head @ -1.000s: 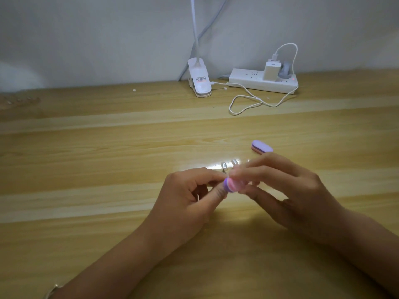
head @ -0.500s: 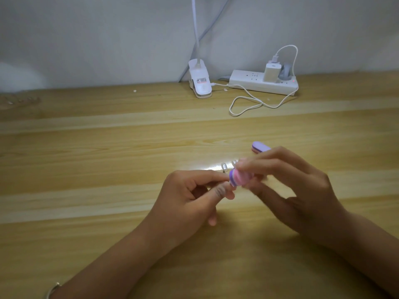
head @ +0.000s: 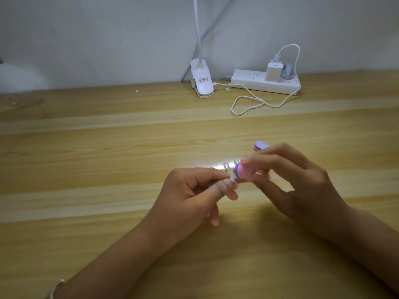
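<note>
My right hand (head: 295, 182) pinches a small pink and purple buffer block (head: 243, 172) between thumb and fingers, just above the wooden table (head: 108, 158). My left hand (head: 194, 197) pinches a tiny clear false nail (head: 232, 178) between thumb and forefinger, its tip touching the block's purple end. Two more clear false nails (head: 231, 165) lie on the table just behind the hands. A second purple buffer block (head: 260, 145) lies behind my right hand, partly hidden by its fingers.
A white clip lamp (head: 201, 84) stands at the table's back edge by the wall. To its right lies a white power strip (head: 263, 83) with a charger plugged in, and its white cable (head: 248, 103) loops forward onto the table.
My right hand has lifted the pink and purple block slightly up and to the right. My left hand's fingers have loosened, and the clear nail now shows at its thumb tip.
</note>
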Demonstrator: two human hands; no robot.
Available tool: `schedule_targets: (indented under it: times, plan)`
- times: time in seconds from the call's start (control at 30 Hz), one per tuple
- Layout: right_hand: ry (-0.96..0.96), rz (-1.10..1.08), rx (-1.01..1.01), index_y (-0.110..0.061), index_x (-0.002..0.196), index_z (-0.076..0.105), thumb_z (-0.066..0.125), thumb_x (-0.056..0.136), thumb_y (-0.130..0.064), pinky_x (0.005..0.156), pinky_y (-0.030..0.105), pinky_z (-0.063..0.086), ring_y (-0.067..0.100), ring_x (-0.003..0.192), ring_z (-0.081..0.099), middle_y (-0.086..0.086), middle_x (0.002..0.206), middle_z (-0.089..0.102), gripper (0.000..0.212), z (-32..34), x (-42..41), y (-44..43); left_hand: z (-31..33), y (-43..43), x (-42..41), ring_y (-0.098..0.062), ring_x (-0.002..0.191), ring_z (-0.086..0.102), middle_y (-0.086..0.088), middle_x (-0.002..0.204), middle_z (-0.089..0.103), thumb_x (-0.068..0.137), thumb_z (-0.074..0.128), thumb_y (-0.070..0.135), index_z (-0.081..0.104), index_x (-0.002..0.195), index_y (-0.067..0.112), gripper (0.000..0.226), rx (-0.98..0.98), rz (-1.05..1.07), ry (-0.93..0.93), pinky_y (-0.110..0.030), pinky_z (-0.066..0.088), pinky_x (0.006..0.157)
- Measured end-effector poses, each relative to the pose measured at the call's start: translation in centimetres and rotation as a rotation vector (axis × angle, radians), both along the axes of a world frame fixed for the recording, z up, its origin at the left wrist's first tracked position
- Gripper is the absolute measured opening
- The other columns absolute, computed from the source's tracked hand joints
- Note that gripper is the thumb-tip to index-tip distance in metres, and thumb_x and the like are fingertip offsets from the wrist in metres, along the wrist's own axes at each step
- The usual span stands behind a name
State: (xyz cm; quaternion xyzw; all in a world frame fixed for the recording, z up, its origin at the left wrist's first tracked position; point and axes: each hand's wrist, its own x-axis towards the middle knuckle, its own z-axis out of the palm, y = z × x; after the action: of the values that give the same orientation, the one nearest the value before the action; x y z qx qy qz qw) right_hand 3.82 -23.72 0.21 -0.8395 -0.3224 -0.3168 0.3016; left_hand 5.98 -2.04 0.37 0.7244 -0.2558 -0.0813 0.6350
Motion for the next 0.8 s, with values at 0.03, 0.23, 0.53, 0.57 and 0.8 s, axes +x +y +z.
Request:
schedule_targets:
  times: [0.03,0.23,0.53,0.57,0.8]
  plan:
    - [0.000,0.009,0.019,-0.003,0.108,0.071,0.065,0.094,-0.006,0.092,0.038,0.055,-0.001,0.094,0.056,0.004,0.103,0.065,0.016,0.1,-0.1,0.1,0.0,0.0,0.0,-0.019,0.040,0.060,-0.003,0.079,0.075,0.093,0.063,0.009,0.076,0.093,0.008,0.014,0.000,-0.003,0.000,-0.011,0.040,0.045]
    - [-0.031,0.046,-0.051,0.000,0.108,0.073,0.064,0.096,-0.006,0.102,0.037,0.051,0.006,0.099,0.063,0.010,0.105,0.069,0.016,-0.4,-0.4,0.5,0.3,-0.1,-0.2,-0.018,0.042,0.060,-0.005,0.078,0.074,0.092,0.062,0.014,0.076,0.095,0.009,0.015,-0.020,-0.040,-0.025,-0.011,0.041,0.045]
    - [-0.048,0.076,-0.055,-0.005,0.112,0.070,0.065,0.097,-0.005,0.101,0.033,0.049,0.014,0.103,0.064,0.010,0.109,0.068,0.016,-0.7,-0.6,1.0,0.5,-0.1,-0.2,-0.017,0.048,0.062,-0.007,0.072,0.070,0.096,0.057,0.012,0.073,0.084,0.017,0.020,0.007,-0.096,0.008,-0.011,0.042,0.048]
    - [-0.052,0.059,-0.078,-0.003,0.110,0.072,0.065,0.097,-0.004,0.100,0.036,0.050,0.016,0.102,0.064,0.011,0.108,0.068,0.016,-0.6,-0.5,0.8,0.5,0.0,-0.1,-0.018,0.047,0.061,-0.007,0.068,0.068,0.096,0.058,0.013,0.072,0.082,0.015,0.021,0.012,-0.088,0.013,-0.011,0.041,0.048]
    - [-0.042,0.073,0.020,-0.003,0.110,0.071,0.068,0.093,-0.001,0.099,0.030,0.051,0.008,0.101,0.064,0.011,0.106,0.069,0.017,-0.2,-0.7,1.1,0.7,-0.1,0.0,-0.020,0.044,0.051,-0.006,0.059,0.053,0.094,0.050,0.017,0.063,0.074,0.011,0.024,0.019,-0.169,0.146,-0.024,0.038,0.043]
